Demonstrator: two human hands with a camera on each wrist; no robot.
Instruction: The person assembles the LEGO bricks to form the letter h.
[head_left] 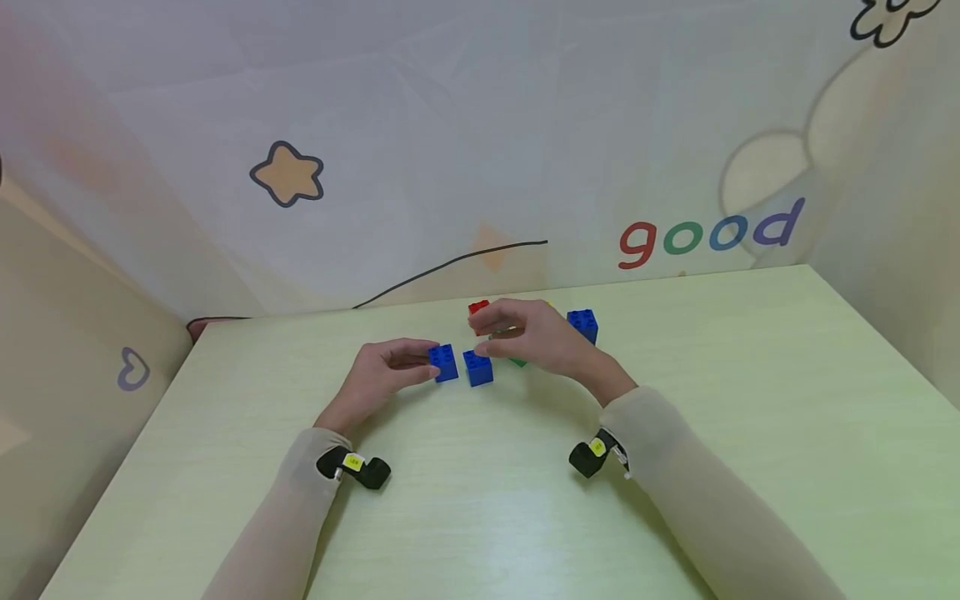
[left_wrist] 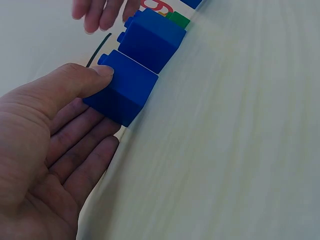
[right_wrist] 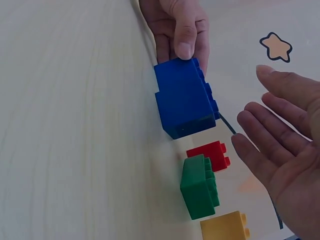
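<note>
Beige sleeves [head_left: 277,517] lie nearest us in the head view; beyond them the left hand [head_left: 367,379] pinches the left blue block [head_left: 442,363] between thumb and fingers; the right hand [head_left: 528,333] hangs over the second blue block [head_left: 478,368], which stands just beside the first; a red block [head_left: 478,308] and a third blue block [head_left: 582,323] sit farther back. We see a pale, wood-grained table [head_left: 480,517] that looks smooth, so we judge that blocks would slide on it readily; a light wall hanging [head_left: 450,150] rises behind, printed with an orange star [head_left: 287,173] and the word "good" [head_left: 712,234].

From the left wrist, we find the thumb tip pressed near the studded edge of the left blue block, the other fingers extended behind and under it; we judge the block light, stiff, a little slick and hard to break; its flat, opposite sides seem to us the best hold, leaving the studs free.

From the right wrist, we see the right hand's fingers slightly spread, holding nothing and apart from the blocks; a green block [right_wrist: 197,187] stands near the red one, with a yellow block [right_wrist: 223,227] close by, partly cut off.
</note>
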